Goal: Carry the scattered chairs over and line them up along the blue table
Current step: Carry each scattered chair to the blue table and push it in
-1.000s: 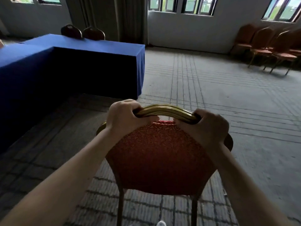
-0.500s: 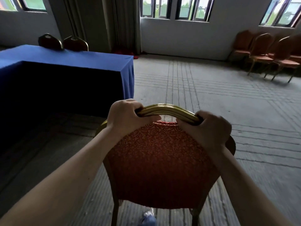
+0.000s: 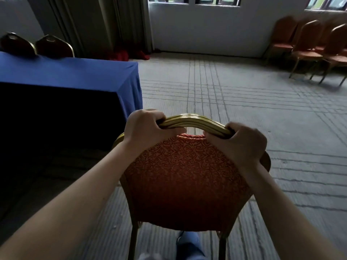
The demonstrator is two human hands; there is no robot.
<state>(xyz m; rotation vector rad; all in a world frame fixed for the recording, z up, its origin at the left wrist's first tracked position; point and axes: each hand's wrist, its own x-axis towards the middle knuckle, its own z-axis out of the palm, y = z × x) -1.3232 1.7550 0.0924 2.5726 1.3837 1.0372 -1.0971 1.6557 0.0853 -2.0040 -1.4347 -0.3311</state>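
A red patterned chair (image 3: 185, 184) with a gold frame fills the lower middle, its back toward me. My left hand (image 3: 144, 130) grips the gold top rail on the left, and my right hand (image 3: 242, 143) grips the same rail on the right. The blue table (image 3: 71, 74) stands to the left, its near corner just beyond the chair. Two chair backs (image 3: 53, 46) show behind the table's far side. Several more red chairs (image 3: 315, 49) stand along the right wall.
Grey carpet with line patterns (image 3: 234, 94) stretches ahead and to the right. Dark curtains (image 3: 105, 25) hang at the back left, with red cloth (image 3: 129, 55) at their foot. A blue shoe (image 3: 189, 244) shows below the chair.
The view has moved forward: the table's corner is closer and further left, and the far wall looms larger. Both hands keep the same grip on the chair's rail.
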